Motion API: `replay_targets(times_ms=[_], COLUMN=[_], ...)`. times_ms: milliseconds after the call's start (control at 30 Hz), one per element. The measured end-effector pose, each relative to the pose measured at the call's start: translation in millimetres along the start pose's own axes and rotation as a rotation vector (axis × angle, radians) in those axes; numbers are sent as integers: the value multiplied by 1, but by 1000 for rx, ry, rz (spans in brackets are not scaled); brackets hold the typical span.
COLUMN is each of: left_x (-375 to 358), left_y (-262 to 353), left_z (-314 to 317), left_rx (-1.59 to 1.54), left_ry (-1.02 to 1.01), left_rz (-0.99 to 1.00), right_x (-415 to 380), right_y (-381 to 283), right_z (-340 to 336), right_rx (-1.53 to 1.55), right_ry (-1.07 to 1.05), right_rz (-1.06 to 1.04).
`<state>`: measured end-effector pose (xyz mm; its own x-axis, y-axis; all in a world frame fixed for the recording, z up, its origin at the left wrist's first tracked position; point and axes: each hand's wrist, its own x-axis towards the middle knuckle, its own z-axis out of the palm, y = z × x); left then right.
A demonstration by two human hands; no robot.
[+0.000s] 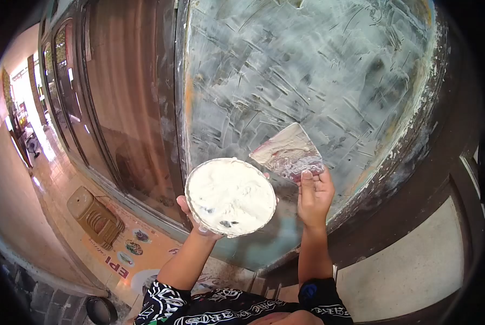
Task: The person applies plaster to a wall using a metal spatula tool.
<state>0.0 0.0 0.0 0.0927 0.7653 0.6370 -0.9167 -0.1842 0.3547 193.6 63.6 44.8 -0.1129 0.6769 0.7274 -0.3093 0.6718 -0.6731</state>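
A round container of white paste rests in my left hand, whose fingers wrap round its rim from below and at the sides. My right hand pinches a flat, wide spreader by its lower edge, thumb on top. Paste is smeared over the spreader's face. The spreader is just right of the container, not touching it. Behind both stands a grey-green panel covered in streaky white smears.
Brown wooden window frames run along the left. A stack of brown plastic stools stands on the floor near a printed banner. A round black pot sits at the bottom left. A pale panel is at the lower right.
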Motion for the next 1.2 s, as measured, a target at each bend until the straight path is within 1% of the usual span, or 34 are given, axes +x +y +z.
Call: replay_targets(times_ms=[100, 167, 200, 333, 433, 500, 600, 700, 767, 833, 900, 933, 967, 1033, 1067, 1100, 1167, 1200], left_x=[-8, -13, -11, -13, -15, -21, -27, -32, -34, -38, -45, -46, -49, -53, -57, -59, -61, -60], left_y=[-3, 0, 6, 15, 25, 27, 35, 44, 50, 55, 57, 59, 61, 66, 64, 63, 63, 66], left_z=[0, -7, -5, -8, -10, -24, -36, -45, -42, -45, -60, -66, -70, -71, -86, -93, -103, -98], left_rx=[-15, -71, -34, -58, -80, -83, -80, -78, -93, -106, -555, -391, -393, -44, -227, -230, -151, -152], left_ry=[26, 142, 161, 181, 156, 177, 305, 307, 294, 284, 105, 128, 126, 350, 175, 173, 257, 256], left_rz=[-26, -19, -46, -57, -76, -77, -56, -77, -75, -71, -30, -32, -33, -16, -27, -28, -5, -7], right_x=[-7, -12, -13, -18, -23, -27, -31, -41, -45, -46, -47, -48, -49, -51, -53, -55, -57, -58], right_y=[0, -1, 1, 2, 3, 4, 7, 10, 5, 6, 9, 12, 15, 19, 20, 19, 17, 18], right_z=[3, 10, 14, 24, 33, 40, 51, 59, 67, 73, 78, 79, 80, 83, 84, 85, 85, 84], right_rx=[5, 16, 14, -42, -86, -109, -180, -234, -494, -528, -562, -562, -564, -599, -631, -635, -674, -676], right_ry=[-5, 14, 22, 10, 26, 44, 29, 57, -50, -81, -112, -142, -173, -175, -177, -177, -207, -205], right_rz=[-14, -14, -13, -15, -28, -27, -57, -63, -208, -246, -285, -337, -388, -412, -435, -436, -407, -407])
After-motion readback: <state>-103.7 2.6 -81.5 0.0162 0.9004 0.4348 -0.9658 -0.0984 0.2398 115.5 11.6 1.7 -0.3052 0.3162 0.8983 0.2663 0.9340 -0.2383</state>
